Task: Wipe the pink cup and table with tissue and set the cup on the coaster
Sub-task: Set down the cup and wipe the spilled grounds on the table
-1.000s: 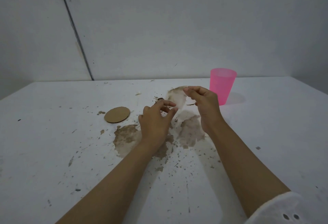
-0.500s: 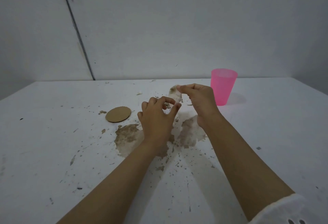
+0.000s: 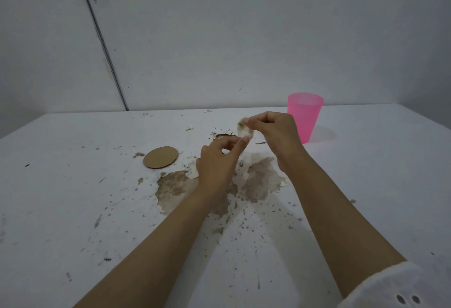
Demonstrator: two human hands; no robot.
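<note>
A: Okay, quick one: where's the tissue?

B: Centre of frame, a touch right. I see the tissue as a small stained wad held up off the table, between both hands. The right hand pinches its top edge with thumb and forefinger, the other fingers curled in. The left hand pinches the lower edge, thumb and forefinger meeting in a ring. Its other fingers are tucked behind, so I can't tell how they lie.

A: Why both hands on it?

B: My read is that they're folding or bunching it to turn a cleaner face outward. It shows brown patches, so wiping with it as is would likely smear.

A: Cup?

B: The pink cup stands upright on the table, right of centre, just behind the right hand. It's well apart from the coaster, which lies flat left of centre with nothing on it.

A: The mess?

B: There's a big brown stain at lower centre, under and between the forearms, with specks spraying toward the bottom edge. I'd judge the table wipe far from done. The cup sits clear of the spill, probably to stay out of the wiping path. The coaster is just beside the stain's upper-left edge, so dirt could get dragged onto it.

A: Anything else?

B: A white eyelet sleeve at bottom right.
</note>
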